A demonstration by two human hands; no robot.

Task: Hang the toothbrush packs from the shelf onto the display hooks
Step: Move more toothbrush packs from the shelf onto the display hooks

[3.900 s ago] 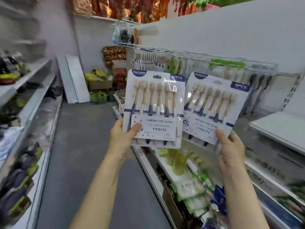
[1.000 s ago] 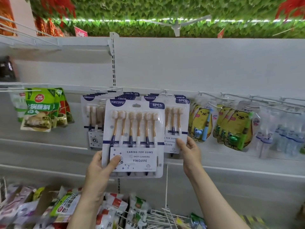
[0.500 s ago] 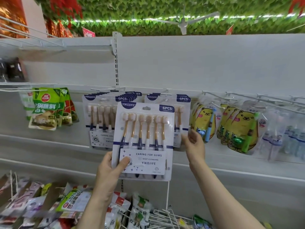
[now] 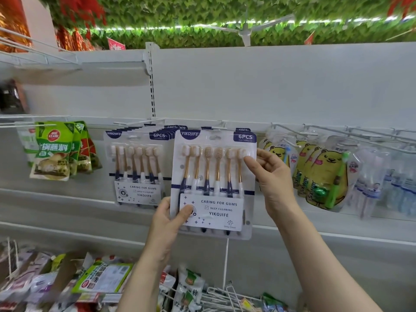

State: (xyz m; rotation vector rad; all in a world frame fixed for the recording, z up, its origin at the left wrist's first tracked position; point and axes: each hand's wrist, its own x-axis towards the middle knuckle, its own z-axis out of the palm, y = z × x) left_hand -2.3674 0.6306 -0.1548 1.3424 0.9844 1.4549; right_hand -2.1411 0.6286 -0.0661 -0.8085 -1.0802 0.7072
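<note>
While left hand (image 4: 167,218) pinches the lower left corner of the front toothbrush pack (image 4: 213,183), thumb over the printed card and fingers behind, right hand (image 4: 273,176) now pinches that same pack's right edge up near the brush heads, fingertips on the blister. Half a second ago gripped the hung pack behind instead, lower down; a second ago likewise, with the held pack further left, overlapping the left-hand stack (image 4: 138,167). Now shifted right and raised, squarely in front of the right-hand stack (image 4: 244,130), its hang slot just below the rail (image 4: 247,129) from which the display hooks (image 4: 139,121) project. Cannot tell whether the slot is on a hook tip yet: hook for this column hidden behind the pack's top edge. Meaning for the task: earlier right-hand pack apparently already hung, this one being the next, lined up and steadied at two corners for threading. Next move, judged: lift slightly, find the hook tip with the slot, push back toward the panel. Risk: thin card flexing and missing the tip. Yellow bear pouches (image 4: 324,174) just beside on the right, green sauce packets (image 4: 54,152) well apart toward the left end of the rail.
</note>
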